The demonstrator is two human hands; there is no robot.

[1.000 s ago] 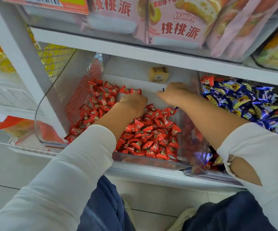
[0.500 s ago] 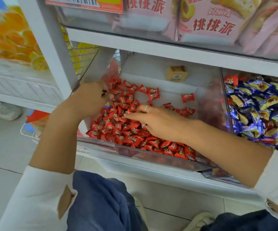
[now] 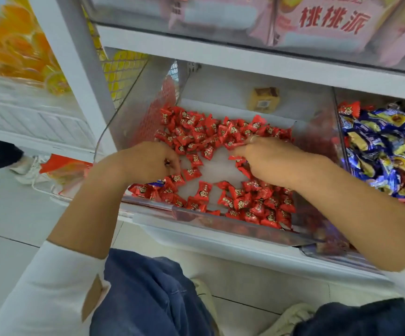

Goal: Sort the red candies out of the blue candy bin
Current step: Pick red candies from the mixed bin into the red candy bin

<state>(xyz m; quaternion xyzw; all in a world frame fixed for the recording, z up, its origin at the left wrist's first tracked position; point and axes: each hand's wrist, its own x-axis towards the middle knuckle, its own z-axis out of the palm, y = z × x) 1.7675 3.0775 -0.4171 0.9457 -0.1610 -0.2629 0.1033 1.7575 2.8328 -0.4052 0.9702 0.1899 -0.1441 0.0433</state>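
A clear bin (image 3: 221, 220) on the lower shelf holds a heap of red candies (image 3: 196, 132), with bare floor showing in its middle. My left hand (image 3: 148, 161) hovers over the bin's left front with its fingers curled; something small and dark-red shows inside them, but I cannot make it out. A blue wrapper (image 3: 156, 183) peeks out among the red ones just below that hand. My right hand (image 3: 269, 161) lies across the right of the heap, its straight fingers touching red candies. The blue candy bin (image 3: 337, 132) stands to the right, with a red candy (image 3: 348, 109) at its back left.
A small tan box (image 3: 264, 99) sits behind the red bin. Pink snack packs (image 3: 330, 23) fill the shelf above. A white upright post (image 3: 75, 76) stands left of the bin, with yellow goods beyond it. My knees in jeans are below the shelf edge.
My left hand came off the bin's left wall and down to the front left candies. My right hand shifted back and right, and a bare patch opened in the heap's middle.
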